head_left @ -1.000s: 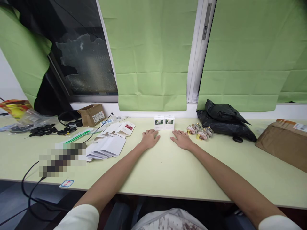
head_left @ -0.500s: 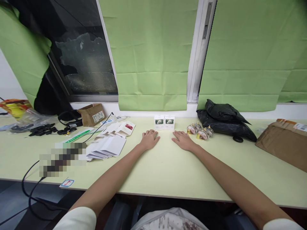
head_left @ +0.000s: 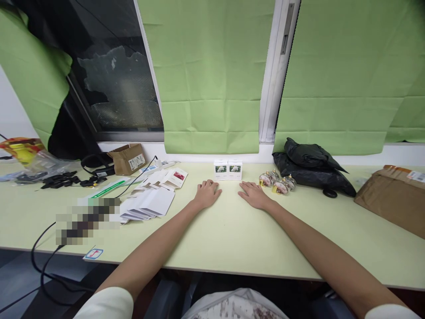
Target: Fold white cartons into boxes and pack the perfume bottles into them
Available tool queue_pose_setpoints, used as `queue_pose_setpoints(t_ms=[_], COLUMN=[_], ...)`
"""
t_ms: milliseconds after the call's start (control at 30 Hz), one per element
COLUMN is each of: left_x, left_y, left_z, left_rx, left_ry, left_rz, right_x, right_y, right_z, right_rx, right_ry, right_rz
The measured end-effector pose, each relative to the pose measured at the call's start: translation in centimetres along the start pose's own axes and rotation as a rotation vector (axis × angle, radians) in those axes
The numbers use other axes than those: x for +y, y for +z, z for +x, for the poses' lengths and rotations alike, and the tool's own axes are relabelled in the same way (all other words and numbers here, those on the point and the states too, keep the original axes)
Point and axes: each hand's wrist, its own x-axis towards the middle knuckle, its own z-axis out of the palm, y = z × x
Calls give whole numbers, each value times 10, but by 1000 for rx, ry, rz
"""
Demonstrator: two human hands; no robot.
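My left hand (head_left: 207, 193) lies flat and open on the pale green table (head_left: 226, 230), fingers stretched forward. My right hand (head_left: 252, 194) lies the same way a little to its right, palm down and empty. Just beyond both sets of fingertips stand two small white boxes (head_left: 227, 169) side by side, each with a green picture on its front. Neither hand touches them. Several small round glass bottles with gold caps (head_left: 277, 183) sit to the right of my right hand.
A spread of white envelopes and cards (head_left: 149, 197) lies to the left. Behind it are an open cardboard box (head_left: 127, 158), black cables and small black parts (head_left: 63, 180). A black plastic bag (head_left: 310, 167) and a brown parcel (head_left: 393, 195) sit on the right. Green blinds cover the window.
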Motion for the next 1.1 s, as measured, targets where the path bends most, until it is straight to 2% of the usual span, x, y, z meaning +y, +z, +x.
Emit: queue_pose_setpoints(t_ms=[200,667,1100], left_x=[3,8,10], left_y=[-1,-4,-14], left_z=[0,-1,-1], left_rx=[40,49,-8], left_ry=[2,16,17], left_rz=[22,87,54], right_x=[-4,-15,-20], right_y=[-3,-10,-18], right_z=[-3,-9,-8], right_rx=[47,197,121], right_ry=[-13,-1,-16], right_rz=[-46,-151,-223])
